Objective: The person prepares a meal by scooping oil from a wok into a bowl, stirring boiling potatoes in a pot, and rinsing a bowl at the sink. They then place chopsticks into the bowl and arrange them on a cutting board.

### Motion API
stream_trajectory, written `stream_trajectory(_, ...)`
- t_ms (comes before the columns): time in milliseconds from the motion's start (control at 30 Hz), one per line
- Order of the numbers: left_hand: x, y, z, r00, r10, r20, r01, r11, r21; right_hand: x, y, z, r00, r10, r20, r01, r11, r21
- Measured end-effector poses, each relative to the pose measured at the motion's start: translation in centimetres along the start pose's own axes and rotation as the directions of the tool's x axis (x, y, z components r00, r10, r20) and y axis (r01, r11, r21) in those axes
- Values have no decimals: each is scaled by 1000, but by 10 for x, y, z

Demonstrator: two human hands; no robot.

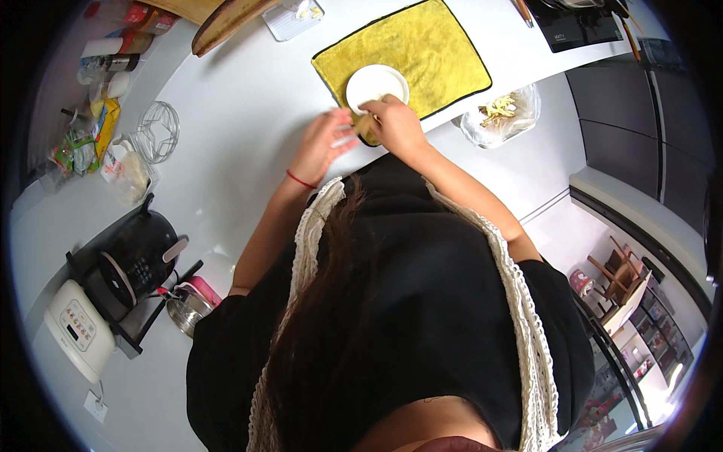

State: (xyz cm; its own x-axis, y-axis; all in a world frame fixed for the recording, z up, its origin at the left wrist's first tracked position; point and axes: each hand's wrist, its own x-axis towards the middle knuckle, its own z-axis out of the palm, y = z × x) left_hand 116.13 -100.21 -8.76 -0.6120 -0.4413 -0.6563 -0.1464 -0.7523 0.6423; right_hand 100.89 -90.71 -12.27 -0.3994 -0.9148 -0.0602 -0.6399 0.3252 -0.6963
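A round white bowl [367, 85] stands on a yellow cloth [423, 51] with a dark border, near the counter's front edge. My right hand [398, 127] is at the bowl's near rim, its fingers reaching over it. A small tan piece [365, 124], blurred and too small to identify, is pinched at that hand's fingertips. Just left of it, my left hand [327, 141] is raised with fingers apart and blurred, a red cord on its wrist. I see nothing held in it. The bowl's near inside is partly hidden by my right fingers.
A lined bin [500, 116] with yellowish scraps hangs below the counter edge, right of the cloth. At upper left are a wooden board [226, 22] and a small tray [294, 20]. A wire rack [158, 133] and black air fryer [141, 257] stand left; a cooktop [582, 25] lies upper right.
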Motion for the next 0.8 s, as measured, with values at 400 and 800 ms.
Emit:
stream_trajectory(400, 21, -60, 13, 991, -119, 57, 92, 933, 347, -41, 38, 30, 823, 440, 359, -525, 349, 776)
stream_trajectory(800, 47, -72, -27, 969, -234, -79, 247, 927, 284, -45, 48, -7, 985, 168, 29, -169, 985, 29)
